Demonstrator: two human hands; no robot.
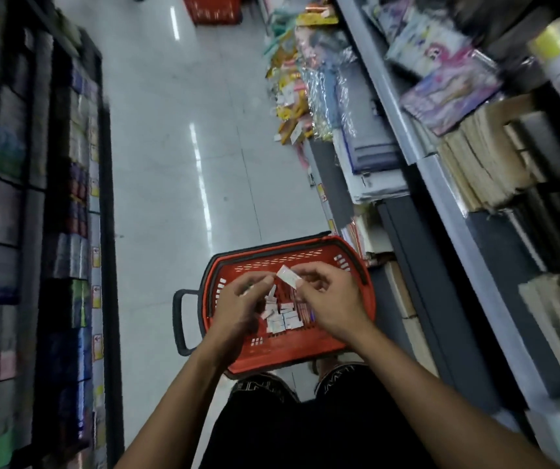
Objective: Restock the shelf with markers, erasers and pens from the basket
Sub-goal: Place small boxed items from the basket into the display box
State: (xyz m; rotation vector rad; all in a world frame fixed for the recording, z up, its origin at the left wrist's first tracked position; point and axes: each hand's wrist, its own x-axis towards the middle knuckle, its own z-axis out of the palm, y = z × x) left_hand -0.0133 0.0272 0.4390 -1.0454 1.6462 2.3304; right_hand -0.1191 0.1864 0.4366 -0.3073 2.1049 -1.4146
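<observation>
A small white eraser sits in the lower middle of the frame, held above the red basket, pinched at its lower end by the fingertips of the right hand; the grip there is pressed together on the eraser, thumb against forefinger. Just to the left, the left hand hangs over the basket with its fingers curled inward and thumb stretched toward the eraser; whether its grip holds anything I cannot tell, since the fingertips are blurred. Below the two hands, on the basket's slotted floor, lies a loose heap of more white erasers, with a bundle of thin reddish pens just to their right. The basket stands on the pale tiled floor, its black handle folded out to the left, and its near edge is just above the person's knees in black shorts at the bottom of the frame. Along the right side runs a grey shelf stacked with brown-edged pads, bright picture books and folded paper goods, with plastic-wrapped packs hanging further up the aisle. The left side shows a dark shelving unit packed with blurred coloured boxes. At the top middle another red basket stands on the floor.
</observation>
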